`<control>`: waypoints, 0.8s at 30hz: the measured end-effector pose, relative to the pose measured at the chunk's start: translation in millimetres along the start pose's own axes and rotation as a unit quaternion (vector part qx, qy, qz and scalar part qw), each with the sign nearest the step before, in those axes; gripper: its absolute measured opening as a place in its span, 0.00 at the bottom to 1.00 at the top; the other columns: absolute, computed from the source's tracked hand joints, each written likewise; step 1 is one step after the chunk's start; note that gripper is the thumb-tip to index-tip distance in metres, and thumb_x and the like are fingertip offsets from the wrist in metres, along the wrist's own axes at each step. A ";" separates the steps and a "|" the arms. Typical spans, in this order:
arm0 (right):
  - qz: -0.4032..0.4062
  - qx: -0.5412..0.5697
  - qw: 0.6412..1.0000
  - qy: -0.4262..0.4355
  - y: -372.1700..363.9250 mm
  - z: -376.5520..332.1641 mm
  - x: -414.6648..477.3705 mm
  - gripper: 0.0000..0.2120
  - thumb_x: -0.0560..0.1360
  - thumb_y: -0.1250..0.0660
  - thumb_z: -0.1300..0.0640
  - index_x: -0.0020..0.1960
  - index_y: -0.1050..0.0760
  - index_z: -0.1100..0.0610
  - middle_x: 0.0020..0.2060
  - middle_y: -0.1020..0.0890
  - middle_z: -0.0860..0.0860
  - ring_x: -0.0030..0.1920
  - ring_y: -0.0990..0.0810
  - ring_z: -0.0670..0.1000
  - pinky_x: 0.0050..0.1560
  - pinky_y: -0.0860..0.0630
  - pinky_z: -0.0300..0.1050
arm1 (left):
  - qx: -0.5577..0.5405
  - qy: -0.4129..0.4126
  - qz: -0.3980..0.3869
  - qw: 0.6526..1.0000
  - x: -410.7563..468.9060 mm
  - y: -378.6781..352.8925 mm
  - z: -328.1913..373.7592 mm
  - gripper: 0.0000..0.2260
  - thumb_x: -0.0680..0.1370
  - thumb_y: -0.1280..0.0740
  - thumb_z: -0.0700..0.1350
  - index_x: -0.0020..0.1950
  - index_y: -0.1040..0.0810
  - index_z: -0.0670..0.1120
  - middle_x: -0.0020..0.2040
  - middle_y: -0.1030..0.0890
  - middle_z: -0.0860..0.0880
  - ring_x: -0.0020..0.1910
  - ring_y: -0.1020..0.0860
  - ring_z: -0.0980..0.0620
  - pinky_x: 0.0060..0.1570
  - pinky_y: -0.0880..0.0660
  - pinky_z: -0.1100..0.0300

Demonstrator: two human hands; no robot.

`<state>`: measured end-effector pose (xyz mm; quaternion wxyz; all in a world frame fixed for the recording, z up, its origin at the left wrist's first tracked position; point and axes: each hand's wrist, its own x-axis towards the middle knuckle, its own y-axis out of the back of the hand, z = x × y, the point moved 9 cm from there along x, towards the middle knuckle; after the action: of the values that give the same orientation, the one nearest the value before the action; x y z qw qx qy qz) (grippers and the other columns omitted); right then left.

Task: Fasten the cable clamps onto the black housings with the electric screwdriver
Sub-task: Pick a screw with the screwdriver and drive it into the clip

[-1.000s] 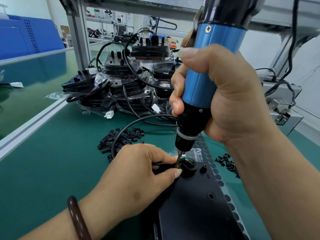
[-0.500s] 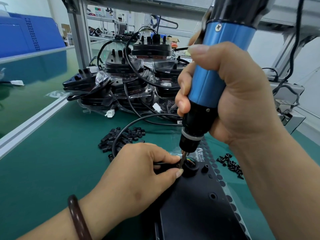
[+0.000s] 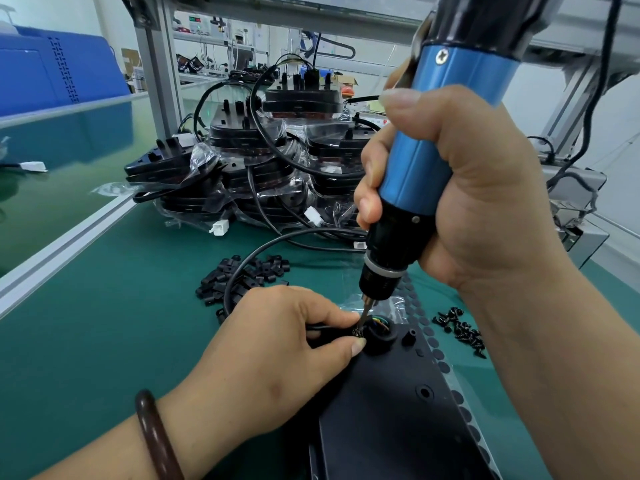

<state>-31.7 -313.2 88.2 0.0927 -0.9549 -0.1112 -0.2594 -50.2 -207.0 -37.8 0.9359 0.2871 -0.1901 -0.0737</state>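
Right hand (image 3: 478,188) clamps the electric screwdriver (image 3: 429,161), bit tilted down onto the clamp screw beside the housing (image 3: 398,410) port. Left hand (image 3: 273,344) pinches the cable clamp there, nearer.

Factory assembly line, green mat bench (image 3: 104,341), aluminium frame (image 3: 156,64), stacked black housings (image 3: 249,157), heaped screws (image 3: 460,330)

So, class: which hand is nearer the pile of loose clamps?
Left. The left hand rests just in front of the clamps; the right hand is raised off to their right, gripping the screwdriver.
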 end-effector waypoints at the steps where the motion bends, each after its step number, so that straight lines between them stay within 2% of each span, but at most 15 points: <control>1: 0.001 0.001 1.000 0.001 0.2 -0.5 -0.2 0.09 0.68 0.33 0.58 0.43 0.32 0.58 0.28 0.29 0.56 0.24 0.29 0.55 0.28 0.29 0.49 | -0.002 0.001 -0.001 1.000 0.2 -0.1 -0.7 0.12 0.66 0.26 0.57 0.47 0.21 0.69 0.42 0.19 0.67 0.40 0.22 0.67 0.44 0.24 0.65; 5: 0.003 0.011 1.000 -0.001 1.4 -1.7 -0.6 0.10 0.69 0.32 0.57 0.44 0.32 0.58 0.28 0.28 0.56 0.24 0.29 0.55 0.29 0.29 0.49 | 0.006 0.000 -0.006 1.000 1.3 -1.1 -1.5 0.11 0.67 0.25 0.56 0.48 0.19 0.66 0.42 0.19 0.66 0.40 0.22 0.67 0.43 0.25 0.66; 15: -0.006 0.007 1.000 -0.008 -1.4 -0.3 -1.1 0.11 0.68 0.33 0.57 0.44 0.33 0.59 0.28 0.29 0.57 0.25 0.29 0.55 0.29 0.28 0.48 | 0.012 -0.007 0.002 1.000 1.7 0.3 0.6 0.13 0.65 0.27 0.58 0.47 0.23 0.71 0.42 0.20 0.70 0.40 0.22 0.69 0.43 0.25 0.67; 20: -0.006 0.015 1.000 -0.013 -2.5 1.4 -1.2 0.11 0.69 0.33 0.57 0.45 0.33 0.59 0.28 0.29 0.57 0.24 0.30 0.55 0.29 0.28 0.48 | 0.011 -0.004 0.000 1.000 1.9 -0.3 -0.6 0.07 0.66 0.26 0.57 0.42 0.19 0.67 0.41 0.20 0.68 0.40 0.21 0.68 0.42 0.26 0.67; 24: -0.002 0.013 1.000 -0.006 -1.8 -0.3 -1.5 0.10 0.68 0.33 0.58 0.45 0.33 0.58 0.28 0.29 0.57 0.24 0.30 0.55 0.29 0.29 0.48 | 0.013 -0.006 -0.005 1.000 1.8 -0.5 0.8 0.12 0.65 0.28 0.59 0.47 0.21 0.69 0.41 0.20 0.69 0.40 0.22 0.69 0.42 0.26 0.68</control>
<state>-33.6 -311.7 87.8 0.1040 -0.9549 -0.1171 -0.2521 -48.9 -208.3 -36.9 0.9307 0.2995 -0.1950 -0.0776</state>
